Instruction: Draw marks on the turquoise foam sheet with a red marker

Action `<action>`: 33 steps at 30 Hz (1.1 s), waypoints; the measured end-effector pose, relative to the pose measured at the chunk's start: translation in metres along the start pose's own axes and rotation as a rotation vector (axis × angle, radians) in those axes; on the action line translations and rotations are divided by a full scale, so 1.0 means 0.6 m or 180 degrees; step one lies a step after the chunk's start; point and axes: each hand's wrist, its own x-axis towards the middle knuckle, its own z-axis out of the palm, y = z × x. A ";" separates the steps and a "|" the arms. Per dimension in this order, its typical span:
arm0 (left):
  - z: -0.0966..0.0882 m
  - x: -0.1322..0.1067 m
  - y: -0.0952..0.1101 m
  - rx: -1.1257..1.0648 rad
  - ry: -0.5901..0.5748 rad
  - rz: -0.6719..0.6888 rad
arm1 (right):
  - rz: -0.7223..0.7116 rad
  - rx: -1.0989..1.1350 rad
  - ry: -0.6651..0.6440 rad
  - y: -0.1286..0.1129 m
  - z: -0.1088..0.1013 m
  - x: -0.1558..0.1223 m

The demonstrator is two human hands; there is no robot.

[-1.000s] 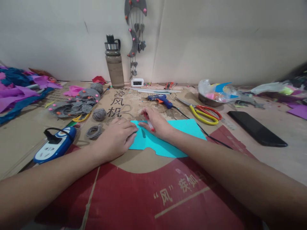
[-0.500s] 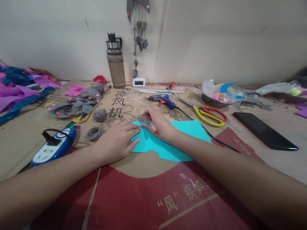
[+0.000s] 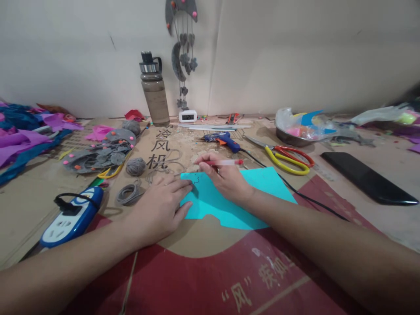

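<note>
1. Far left, the blue-and-white power strip (image 3: 70, 221) is sitting just past your forearm, so that side's looking tight. The grey yarn coil (image 3: 128, 194) is lying right beside your left hand (image 3: 160, 203).
2. That hand's lying palm down, fingers loosely spread and gripping nothing. Its fingertips and thumb are resting over the left edge of the turquoise sheet (image 3: 203, 201).
3. The sheet's lying flat on the cardboard (image 3: 197, 240) in front of you, partly under both hands. Its near edge is showing a curved notch, with a band of plain brown running between there and the red print, so you're getting some room on your side.
4. Your right hand (image 3: 226, 179) is reaching over the far edge, fingers closing around a red-ended pen (image 3: 231, 162). Can't tell if the tip's touching anything.
5. To the right, the black cable (image 3: 311, 200) is running just beside the sheet's edge, the scissors (image 3: 270, 152) are lying beyond it, and the black phone (image 3: 367, 177) is sitting well apart.
6. Versus half a second ago: the pen's now lying nearly level instead of slanting toward you, your right hand's sitting farther from your left, and a small drawn outline (image 3: 196, 179) is showing near the upper left corner.
</note>
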 end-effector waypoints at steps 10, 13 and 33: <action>0.010 -0.006 0.001 -0.0042 -0.0024 -0.0110 | 0.0239 0.0044 -0.0662 -0.004 0.007 0.010; 0.012 -0.006 0.002 -0.0041 -0.0069 -0.0144 | 0.0351 0.0094 -0.0719 -0.003 0.009 0.011; 0.013 -0.007 0.006 0.0340 -0.0309 -0.0161 | 0.0679 -0.0306 -0.0635 -0.030 0.019 0.040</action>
